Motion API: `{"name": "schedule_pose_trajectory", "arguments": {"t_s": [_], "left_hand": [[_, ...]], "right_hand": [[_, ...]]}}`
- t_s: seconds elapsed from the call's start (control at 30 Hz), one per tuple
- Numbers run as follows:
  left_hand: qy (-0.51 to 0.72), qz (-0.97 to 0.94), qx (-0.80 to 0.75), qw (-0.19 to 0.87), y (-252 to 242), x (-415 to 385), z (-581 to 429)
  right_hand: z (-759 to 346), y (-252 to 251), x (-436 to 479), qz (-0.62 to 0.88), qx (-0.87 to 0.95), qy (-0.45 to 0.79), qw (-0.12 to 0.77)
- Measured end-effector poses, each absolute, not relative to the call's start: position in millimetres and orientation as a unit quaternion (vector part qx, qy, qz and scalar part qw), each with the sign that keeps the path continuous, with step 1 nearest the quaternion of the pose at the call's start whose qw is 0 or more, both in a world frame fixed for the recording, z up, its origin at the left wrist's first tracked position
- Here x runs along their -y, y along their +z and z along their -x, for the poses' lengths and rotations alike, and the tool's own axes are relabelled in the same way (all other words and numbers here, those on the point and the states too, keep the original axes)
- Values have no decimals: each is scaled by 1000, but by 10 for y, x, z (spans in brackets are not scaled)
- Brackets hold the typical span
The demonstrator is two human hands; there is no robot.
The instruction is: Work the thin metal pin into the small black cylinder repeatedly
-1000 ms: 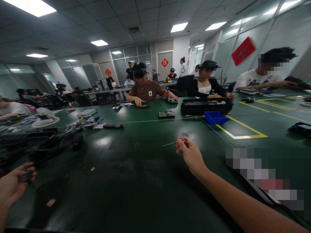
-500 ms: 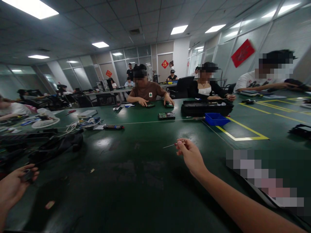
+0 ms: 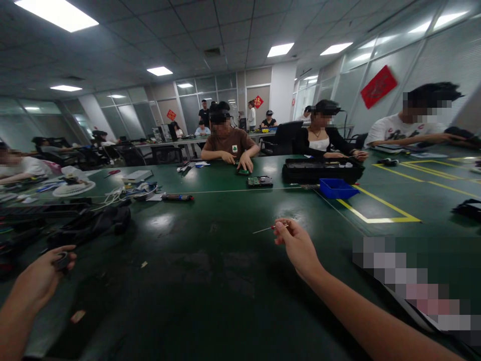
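Observation:
My right hand (image 3: pixel 295 243) is closed around a thin screwdriver (image 3: pixel 265 230) with a red part near the fingers; its slim metal shaft points left above the green table (image 3: pixel 210 311). At the left, my left hand (image 3: pixel 47 271) grips a small dark round object (image 3: pixel 62 260), too dim to name, partly covered by the fingers. A black bag-like item (image 3: pixel 97 224) lies just beyond my left hand. Both hands are held above the tabletop, apart from each other.
Across the table are a hard drive (image 3: pixel 260 181), a blue bin (image 3: pixel 338 188), a long black tray (image 3: pixel 323 171) and a dark cylindrical tool (image 3: pixel 178 197). Cables (image 3: pixel 120 194) and a white fan-like part (image 3: pixel 74 188) lie left. A co-worker (image 3: pixel 230 145) handles a circuit board opposite.
My left hand has moved right and slightly up with the dark object. My right hand keeps nearly the same place. The co-worker opposite has brought both hands together over one board.

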State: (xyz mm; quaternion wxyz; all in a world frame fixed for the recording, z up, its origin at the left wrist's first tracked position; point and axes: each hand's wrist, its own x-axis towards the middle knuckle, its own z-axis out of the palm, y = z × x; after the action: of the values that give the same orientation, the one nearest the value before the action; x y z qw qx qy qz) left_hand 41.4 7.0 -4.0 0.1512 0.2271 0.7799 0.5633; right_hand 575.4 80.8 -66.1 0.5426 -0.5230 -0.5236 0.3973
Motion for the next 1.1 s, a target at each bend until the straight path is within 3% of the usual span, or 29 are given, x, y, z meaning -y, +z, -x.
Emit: {"name": "schedule_pose_trajectory", "arguments": {"t_s": [0.17, 0.47, 0.67, 0.77, 0.93, 1.1], "left_hand": [[614, -273, -686, 280, -12, -228, -708], [503, -500, -591, 385, -26, -672, -2097], [447, -561, -443, 537, -11, -762, -3109], [391, -612, -455, 515, -131, -799, -3456], [274, -703, -561, 339, -564, -832, -3665], [257, -772, -516, 267, -762, -832, -3538]], "right_hand": [[-5759, -694, -816, 522, 528, 398, 539], [-5780, -657, -803, 524, 544, 395, 522], [-5777, -640, -797, 535, 573, 369, 499], [-5765, -642, -787, 525, 574, 375, 504], [-5745, -628, -759, 514, 546, 403, 525], [-5736, -575, -731, 505, 533, 408, 542]]}}
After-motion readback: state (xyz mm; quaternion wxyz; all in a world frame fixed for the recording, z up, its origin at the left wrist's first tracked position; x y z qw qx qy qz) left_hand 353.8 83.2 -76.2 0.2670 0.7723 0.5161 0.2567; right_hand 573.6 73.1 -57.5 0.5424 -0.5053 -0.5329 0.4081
